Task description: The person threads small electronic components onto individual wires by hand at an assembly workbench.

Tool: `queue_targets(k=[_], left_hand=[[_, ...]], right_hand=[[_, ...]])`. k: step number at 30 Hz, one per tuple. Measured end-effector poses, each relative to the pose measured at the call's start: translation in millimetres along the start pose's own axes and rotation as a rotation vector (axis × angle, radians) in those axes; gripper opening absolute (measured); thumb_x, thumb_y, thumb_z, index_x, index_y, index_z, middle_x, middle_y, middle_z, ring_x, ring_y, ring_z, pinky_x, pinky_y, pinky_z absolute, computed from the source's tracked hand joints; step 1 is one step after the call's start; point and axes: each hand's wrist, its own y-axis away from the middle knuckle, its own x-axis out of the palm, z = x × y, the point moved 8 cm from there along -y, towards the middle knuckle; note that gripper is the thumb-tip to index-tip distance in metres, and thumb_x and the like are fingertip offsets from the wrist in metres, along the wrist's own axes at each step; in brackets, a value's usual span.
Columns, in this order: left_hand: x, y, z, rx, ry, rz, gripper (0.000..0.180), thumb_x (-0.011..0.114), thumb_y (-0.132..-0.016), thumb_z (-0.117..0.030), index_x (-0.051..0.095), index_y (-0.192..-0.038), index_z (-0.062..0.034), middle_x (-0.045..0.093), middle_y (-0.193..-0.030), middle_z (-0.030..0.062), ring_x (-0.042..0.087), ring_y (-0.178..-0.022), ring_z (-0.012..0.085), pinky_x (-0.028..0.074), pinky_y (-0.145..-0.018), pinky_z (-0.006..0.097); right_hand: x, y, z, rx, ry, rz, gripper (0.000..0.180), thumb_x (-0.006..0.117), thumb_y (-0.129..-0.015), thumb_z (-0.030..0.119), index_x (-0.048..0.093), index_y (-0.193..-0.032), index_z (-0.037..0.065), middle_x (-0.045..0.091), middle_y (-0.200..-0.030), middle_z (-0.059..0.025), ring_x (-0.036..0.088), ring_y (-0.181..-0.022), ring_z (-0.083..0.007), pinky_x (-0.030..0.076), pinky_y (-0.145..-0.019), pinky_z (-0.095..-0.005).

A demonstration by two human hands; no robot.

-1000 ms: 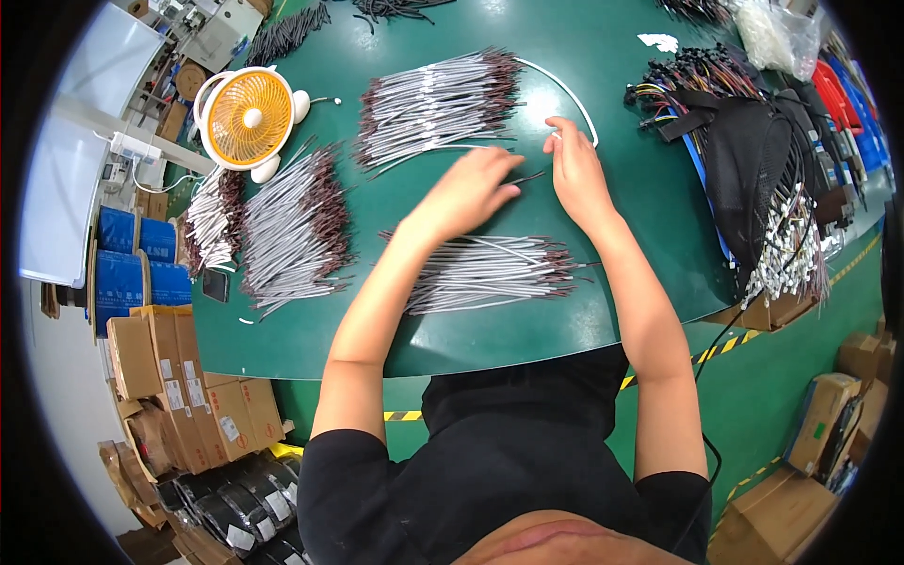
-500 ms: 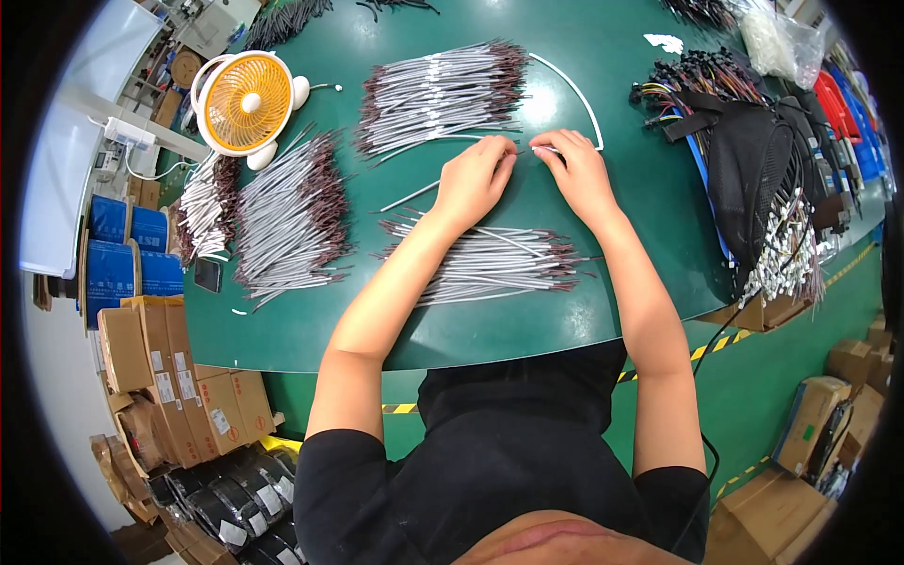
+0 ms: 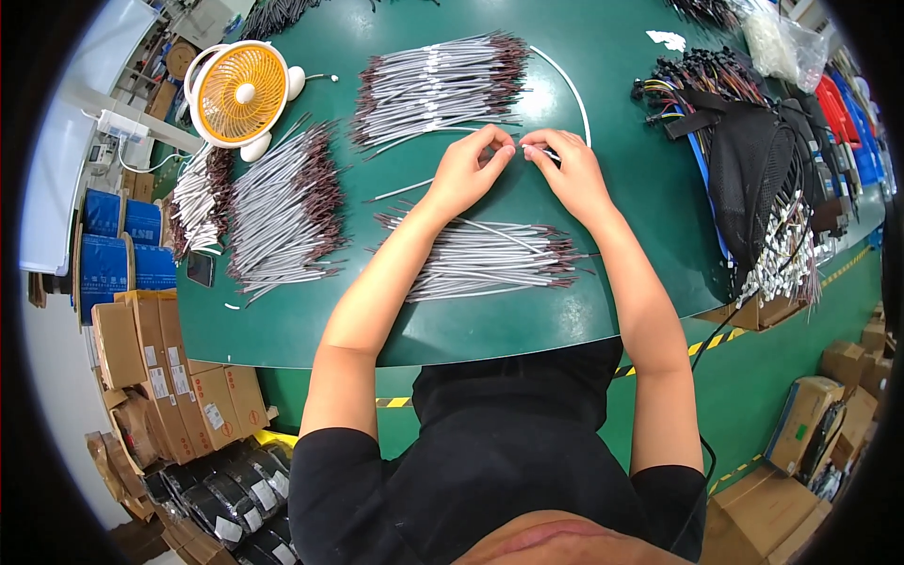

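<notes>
My left hand (image 3: 463,172) is closed in a pinch, with a grey cable (image 3: 400,190) running out from under it to the left. Close beside it, my right hand (image 3: 571,171) pinches the end of a thin white tube (image 3: 572,87), which curves up and away over the table. The two sets of fingertips almost meet, and what lies between them is too small to make out. Below the hands is a loose pile of grey cables (image 3: 490,256) with brown wire ends. A larger bundle of grey cables (image 3: 438,87), banded with white, lies beyond them.
To the left lie another grey cable pile (image 3: 287,207), a bunch of white-ended wires (image 3: 201,202), an orange-and-white fan (image 3: 240,92) and a phone (image 3: 201,268). At right, a black mesh bag (image 3: 753,169) rests among wire harnesses. Cartons (image 3: 141,348) stand beside the green table (image 3: 282,334).
My right hand has moved slightly left, so the fingertips of both hands are closer together. The whole view has shifted a little; the piles stay in place.
</notes>
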Motion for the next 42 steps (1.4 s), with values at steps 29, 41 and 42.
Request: queue_targets(k=[29, 41, 42], left_hand=[[-2, 0, 3, -0.068, 0.049, 0.029, 0.012, 0.069, -0.099, -0.014, 0.067, -0.104, -0.0035, 0.067, -0.083, 0.0032, 0.056, -0.069, 0.0079, 0.047, -0.065, 0.026], [7, 9, -20, 0.184, -0.228, 0.007, 0.013, 0.074, -0.093, -0.013, 0.067, -0.098, -0.0038, 0.068, -0.088, 0.0073, 0.067, -0.077, 0.0207, 0.051, -0.068, 0.036], [11, 9, -27, 0.191, -0.291, 0.083, 0.013, 0.074, -0.092, -0.013, 0.067, -0.099, -0.0042, 0.069, -0.089, 0.0084, 0.069, -0.082, 0.0240, 0.053, -0.071, 0.037]], right_hand=[[-1, 0, 2, 0.007, -0.074, -0.039, 0.016, 0.070, -0.098, 0.019, 0.073, -0.107, 0.007, 0.077, -0.090, -0.0054, 0.070, -0.093, -0.0247, 0.050, -0.090, -0.0382], [6, 5, 5, -0.028, -0.076, 0.183, 0.022, 0.060, -0.102, 0.009, 0.058, -0.124, 0.005, 0.074, -0.099, -0.0145, 0.070, -0.097, -0.0341, 0.053, -0.087, -0.0412], [6, 5, 4, 0.015, -0.134, 0.216, 0.023, 0.059, -0.102, 0.007, 0.054, -0.125, 0.004, 0.073, -0.099, -0.0171, 0.071, -0.094, -0.0368, 0.054, -0.086, -0.0420]])
